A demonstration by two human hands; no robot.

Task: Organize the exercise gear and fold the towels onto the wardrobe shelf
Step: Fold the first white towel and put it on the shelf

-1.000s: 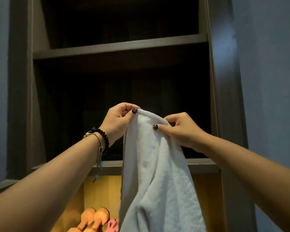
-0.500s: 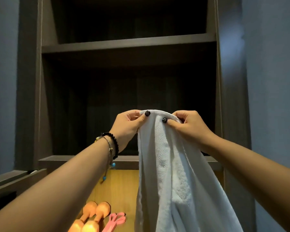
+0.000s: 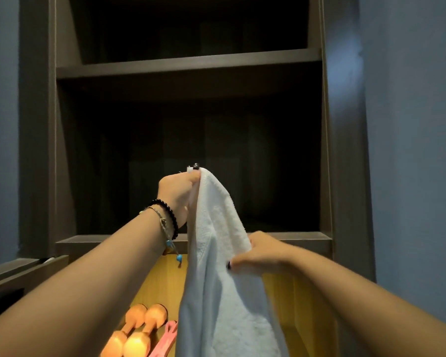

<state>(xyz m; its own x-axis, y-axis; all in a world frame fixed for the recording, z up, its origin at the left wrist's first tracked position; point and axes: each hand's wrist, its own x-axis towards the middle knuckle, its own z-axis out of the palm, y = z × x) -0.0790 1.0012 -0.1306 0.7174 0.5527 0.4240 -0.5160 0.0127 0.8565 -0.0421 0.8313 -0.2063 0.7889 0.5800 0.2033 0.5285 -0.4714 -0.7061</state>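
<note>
A white towel (image 3: pixel 222 228) hangs in front of the dark wardrobe. My left hand (image 3: pixel 177 195) pinches its top corner, held high before the middle compartment. My right hand (image 3: pixel 260 253) grips the towel's right edge lower down, level with the shelf (image 3: pixel 294 237) front. The towel's lower part drops out of view at the bottom. Two orange dumbbells (image 3: pixel 134 331) lie side by side on the lit yellow shelf below, with a pink gripper tool (image 3: pixel 165 338) beside them, partly hidden by the towel.
The wardrobe has a dark upper shelf (image 3: pixel 191 65) and a deep dark middle compartment. Blue-grey wall (image 3: pixel 410 150) stands at the right. A dark ledge (image 3: pixel 16 269) runs at the lower left.
My right hand has slid down from the towel's top to its right edge near the shelf front. My left hand still holds the top corner, now alone.
</note>
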